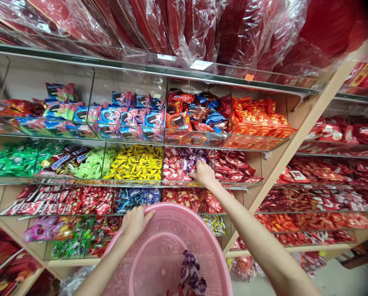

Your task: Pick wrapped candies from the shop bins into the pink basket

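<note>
My left hand (pixel 136 222) grips the rim of a pink plastic basket (pixel 213 232), its thumb over the edge. Several purple-and-white wrapped candies (pixel 192 271) lie low in the basket, with some red ones beside them. My right hand (pixel 203 173) reaches into a shelf compartment, its curled fingers among purple wrapped candies (pixel 194 155). Whether it holds any of them is hidden. Red-and-white candies (pixel 173 164) lie to the left of this hand, and red packets (pixel 233 164) fill the compartment to its right.
Clear dividers and front panels split the shelves. Yellow candies (pixel 137 162), Snickers bars (pixel 62 160) and orange packets (pixel 258 117) fill other compartments. Plastic-wrapped red goods (pixel 178 33) hang over the top shelf. A slanting wooden upright (pixel 282 158) stands right of the right hand.
</note>
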Available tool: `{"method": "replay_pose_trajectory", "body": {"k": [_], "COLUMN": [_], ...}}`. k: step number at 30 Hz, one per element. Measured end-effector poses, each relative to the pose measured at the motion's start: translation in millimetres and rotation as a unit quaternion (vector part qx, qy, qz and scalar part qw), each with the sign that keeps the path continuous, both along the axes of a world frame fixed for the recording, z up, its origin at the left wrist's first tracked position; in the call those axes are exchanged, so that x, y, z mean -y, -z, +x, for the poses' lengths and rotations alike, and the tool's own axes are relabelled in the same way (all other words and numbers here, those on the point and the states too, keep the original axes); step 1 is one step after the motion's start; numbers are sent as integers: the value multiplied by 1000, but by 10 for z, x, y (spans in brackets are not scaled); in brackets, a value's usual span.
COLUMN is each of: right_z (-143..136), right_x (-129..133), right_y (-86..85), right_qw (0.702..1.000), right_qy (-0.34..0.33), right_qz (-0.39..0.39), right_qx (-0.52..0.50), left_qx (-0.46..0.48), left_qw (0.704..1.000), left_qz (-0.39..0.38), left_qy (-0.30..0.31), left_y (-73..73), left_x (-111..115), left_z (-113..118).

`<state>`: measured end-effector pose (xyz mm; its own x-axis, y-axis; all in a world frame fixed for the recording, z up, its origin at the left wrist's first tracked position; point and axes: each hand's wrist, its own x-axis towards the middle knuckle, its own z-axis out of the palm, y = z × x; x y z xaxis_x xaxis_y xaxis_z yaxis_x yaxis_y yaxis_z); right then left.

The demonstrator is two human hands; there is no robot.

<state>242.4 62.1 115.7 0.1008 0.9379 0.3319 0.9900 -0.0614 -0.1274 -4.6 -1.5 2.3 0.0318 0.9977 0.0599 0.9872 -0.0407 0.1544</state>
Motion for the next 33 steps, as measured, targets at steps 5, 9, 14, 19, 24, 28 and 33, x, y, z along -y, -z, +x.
{"method": "replay_pose_trajectory", "body": {"k": [5, 9, 14, 19, 24, 28, 33], "right_z": [2, -17, 3, 128, 262, 349, 331], "right_x": [8, 4, -22, -55, -61, -20, 294], "right_y": [18, 55, 108, 95, 30, -11, -110], "right_qw": [999, 997, 993, 986, 957, 937, 896], "right_qy": [-34, -57, -75, -85, -115, -122, -204], "right_qz": [24, 37, 57, 78, 100, 122, 123], "right_qx": [-12, -28, -66, -118, -248, -303, -375], "left_qx": [0, 0, -10, -9, 0, 0, -8], "left_qw": [1000, 1000, 1000, 1000, 1000, 1000, 1000], "left_qz": [5, 2, 1, 4, 7, 7, 10], "left_qy": [0, -6, -4, 1, 7, 8, 10], "left_y": [-1, -23, -25, -20, -28, -19, -13], "left_x": [23, 33, 27, 28, 15, -8, -26], "left_z": [-6, 8, 11, 1, 29, 50, 60]}}
